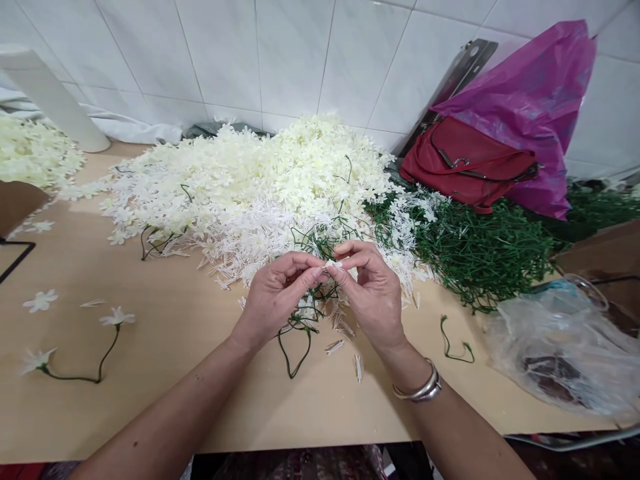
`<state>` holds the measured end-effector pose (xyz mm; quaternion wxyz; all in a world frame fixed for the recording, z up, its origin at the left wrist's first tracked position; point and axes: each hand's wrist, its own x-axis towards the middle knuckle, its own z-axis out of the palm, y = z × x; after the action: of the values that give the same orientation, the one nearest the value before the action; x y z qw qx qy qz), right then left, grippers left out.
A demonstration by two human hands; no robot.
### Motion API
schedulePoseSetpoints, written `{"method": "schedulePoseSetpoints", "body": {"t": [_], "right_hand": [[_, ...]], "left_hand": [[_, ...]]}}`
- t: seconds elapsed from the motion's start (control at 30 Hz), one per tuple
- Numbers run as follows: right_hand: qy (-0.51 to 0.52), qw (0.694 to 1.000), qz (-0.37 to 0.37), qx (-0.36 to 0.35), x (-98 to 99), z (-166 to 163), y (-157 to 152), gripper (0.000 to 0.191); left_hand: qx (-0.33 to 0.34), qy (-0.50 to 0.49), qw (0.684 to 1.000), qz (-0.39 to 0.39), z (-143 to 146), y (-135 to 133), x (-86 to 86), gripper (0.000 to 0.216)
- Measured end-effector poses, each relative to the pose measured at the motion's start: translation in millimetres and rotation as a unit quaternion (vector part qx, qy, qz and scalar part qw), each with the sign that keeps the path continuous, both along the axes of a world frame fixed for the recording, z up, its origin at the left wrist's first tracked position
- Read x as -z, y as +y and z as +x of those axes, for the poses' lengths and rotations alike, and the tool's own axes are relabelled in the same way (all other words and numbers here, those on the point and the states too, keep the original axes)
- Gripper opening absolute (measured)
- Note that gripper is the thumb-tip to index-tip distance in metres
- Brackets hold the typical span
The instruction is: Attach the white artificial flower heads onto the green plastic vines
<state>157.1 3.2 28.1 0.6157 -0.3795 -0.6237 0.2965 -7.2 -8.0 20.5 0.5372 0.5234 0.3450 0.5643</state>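
Observation:
My left hand and my right hand meet over the middle of the table, both closed in a pinch. Between their fingertips is a small white artificial flower, partly covered by the fingers. Green plastic stems lie beneath and between the hands. Small white stick-like pieces are scattered just under the right hand. Behind the hands spreads a big heap of white artificial flowers, with white sticks along its front.
Green stems are piled at right, below a red handbag and a purple plastic bag. A clear plastic bag lies at the right edge. Two flowers on a bent stem lie at left, near a white roll.

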Motion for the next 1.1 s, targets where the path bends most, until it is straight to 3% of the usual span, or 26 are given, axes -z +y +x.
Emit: {"method": "schedulePoseSetpoints", "body": {"t": [0.17, 0.33, 0.47, 0.7, 0.83, 0.93, 1.03, 1.1], "right_hand": [[0.059, 0.997, -0.054, -0.009, -0.8, 6.9, 4.8, 0.016], [0.049, 0.993, -0.107, -0.025, -3.5, 10.5, 7.1, 0.013], [0.032, 0.989, -0.122, -0.070, -2.0, 6.8, 4.1, 0.009], [0.096, 0.958, -0.179, -0.201, 5.2, 0.6, 2.1, 0.012], [0.128, 0.953, -0.192, -0.198, 5.6, -1.6, 1.8, 0.010], [0.141, 0.963, -0.161, -0.163, 3.5, -1.8, 1.8, 0.011], [0.123, 0.979, -0.121, -0.111, 0.0, -1.3, 0.5, 0.010], [0.101, 0.986, -0.102, -0.088, -2.1, -1.2, -1.1, 0.011]], "left_hand": [[-0.019, -0.051, 0.999, 0.007, -8.4, 5.8, -5.1, 0.011], [0.002, -0.200, 0.978, -0.056, -14.7, 12.0, -8.7, 0.024], [-0.009, -0.247, 0.964, -0.101, -18.0, 14.0, -9.8, 0.038], [-0.037, -0.252, 0.964, -0.081, -24.6, 16.0, -8.4, 0.043], [0.000, -0.169, 0.985, -0.025, -19.0, 11.7, -6.2, 0.033], [-0.024, 0.006, 0.998, 0.055, -14.1, 6.0, -6.5, 0.022], [-0.076, 0.199, 0.962, 0.172, -11.1, 1.2, -7.5, 0.021], [-0.111, 0.260, 0.932, 0.227, -11.0, 0.1, -7.9, 0.018]]}}
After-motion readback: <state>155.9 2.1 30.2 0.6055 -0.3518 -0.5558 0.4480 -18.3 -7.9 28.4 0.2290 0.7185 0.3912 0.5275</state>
